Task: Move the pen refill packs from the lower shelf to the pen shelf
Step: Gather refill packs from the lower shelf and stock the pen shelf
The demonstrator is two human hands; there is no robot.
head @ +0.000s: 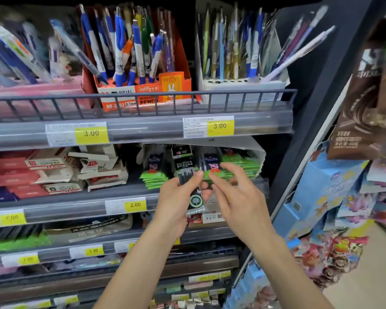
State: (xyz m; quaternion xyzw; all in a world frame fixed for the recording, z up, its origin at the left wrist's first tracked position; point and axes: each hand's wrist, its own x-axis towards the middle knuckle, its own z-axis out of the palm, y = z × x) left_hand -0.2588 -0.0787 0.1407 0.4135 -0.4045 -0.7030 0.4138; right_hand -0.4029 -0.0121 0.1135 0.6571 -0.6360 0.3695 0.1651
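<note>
Black "bioffice" refill pack (188, 175) | left hand (176, 197) grips | tag "2.00" (135, 205)

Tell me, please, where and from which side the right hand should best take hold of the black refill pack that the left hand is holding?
Probably its upper half. The black refill pack is long, flat and tilted, and the left hand grips its middle and lower left edge. The right hand, open beside it, could come from the right and pinch the flat faces near the top.

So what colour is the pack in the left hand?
Black pack with a green-and-white emblem, head view.
</note>
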